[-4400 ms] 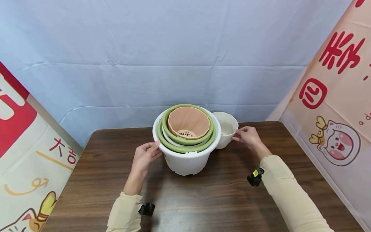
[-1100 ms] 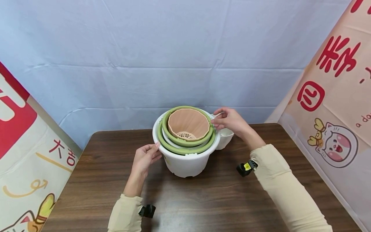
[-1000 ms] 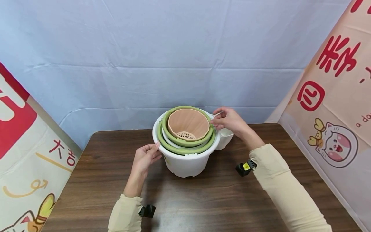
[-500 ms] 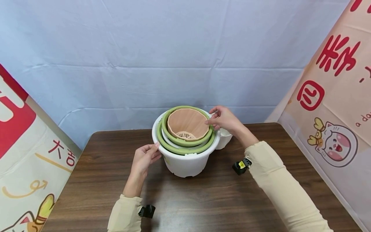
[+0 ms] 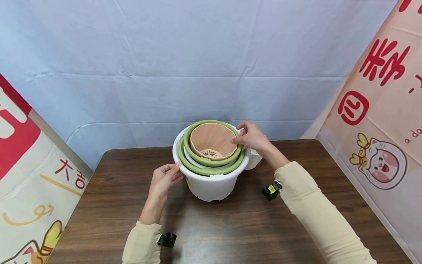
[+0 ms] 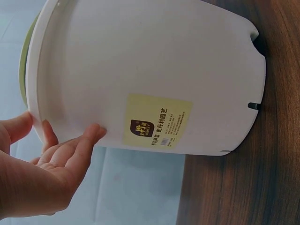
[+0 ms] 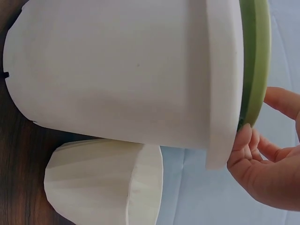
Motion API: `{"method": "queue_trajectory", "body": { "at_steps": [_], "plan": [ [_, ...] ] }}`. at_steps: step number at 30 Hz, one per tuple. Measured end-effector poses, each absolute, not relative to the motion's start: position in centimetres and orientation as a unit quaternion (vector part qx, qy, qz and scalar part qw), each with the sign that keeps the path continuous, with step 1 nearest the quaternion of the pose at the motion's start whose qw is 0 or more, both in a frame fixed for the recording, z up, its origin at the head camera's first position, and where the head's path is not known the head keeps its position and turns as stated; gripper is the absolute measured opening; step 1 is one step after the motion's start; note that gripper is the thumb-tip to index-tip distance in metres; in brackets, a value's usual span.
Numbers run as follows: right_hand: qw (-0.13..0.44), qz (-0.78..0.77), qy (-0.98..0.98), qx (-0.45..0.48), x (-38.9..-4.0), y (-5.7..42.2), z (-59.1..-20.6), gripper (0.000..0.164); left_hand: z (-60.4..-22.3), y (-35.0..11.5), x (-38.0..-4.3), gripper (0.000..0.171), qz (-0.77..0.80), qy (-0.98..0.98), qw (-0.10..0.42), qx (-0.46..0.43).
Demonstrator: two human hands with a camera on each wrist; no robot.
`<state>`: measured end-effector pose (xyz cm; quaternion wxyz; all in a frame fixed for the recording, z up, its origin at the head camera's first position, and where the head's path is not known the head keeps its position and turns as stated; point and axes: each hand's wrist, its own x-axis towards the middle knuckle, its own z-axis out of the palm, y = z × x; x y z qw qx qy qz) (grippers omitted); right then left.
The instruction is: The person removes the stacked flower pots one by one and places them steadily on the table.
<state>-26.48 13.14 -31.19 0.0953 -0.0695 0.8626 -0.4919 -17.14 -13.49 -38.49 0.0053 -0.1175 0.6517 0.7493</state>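
On the table stands a large white flower pot (image 5: 212, 189) with smaller pots nested in it. Two of these have green rims, the upper green pot (image 5: 215, 161) enclosing a terracotta-coloured pot (image 5: 214, 137) with a grid base. My left hand (image 5: 163, 179) pinches the white pot's rim at the left, thumb on top and fingers below. Over the right of the nest, my right hand (image 5: 255, 138) grips the upper green rim, its thumb reaching over to the terracotta pot's edge. In the right wrist view, its bent fingers (image 7: 243, 136) lie against the green rim's outside.
A small white pot (image 5: 254, 161) stands right of the large one, partly hidden behind it and my right hand. A pale blue cloth (image 5: 184, 73) hangs along the table's back edge. Printed banners (image 5: 366, 146) flank the dark wooden table (image 5: 211, 231).
My right hand has left the small white pot's rim and moved left to the nested pots, its thumb sliding further inward over the rims. My left hand stays at the large pot's rim.
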Motion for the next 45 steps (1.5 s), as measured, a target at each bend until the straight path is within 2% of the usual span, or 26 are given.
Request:
{"method": "queue_trajectory", "body": {
  "at_steps": [12,45],
  "plan": [
    [0.08,-0.46,0.882,-0.064,-26.48,12.59,-31.52,0.058,-38.54,-13.49,-17.28,0.027,0.745,0.655,0.005,-0.124],
    [0.064,-0.436,0.893,-0.093,-26.53,12.82,-31.62,0.034,-38.43,-13.56,-17.16,0.028,0.745,0.657,0.01,-0.119]
  ]
}}
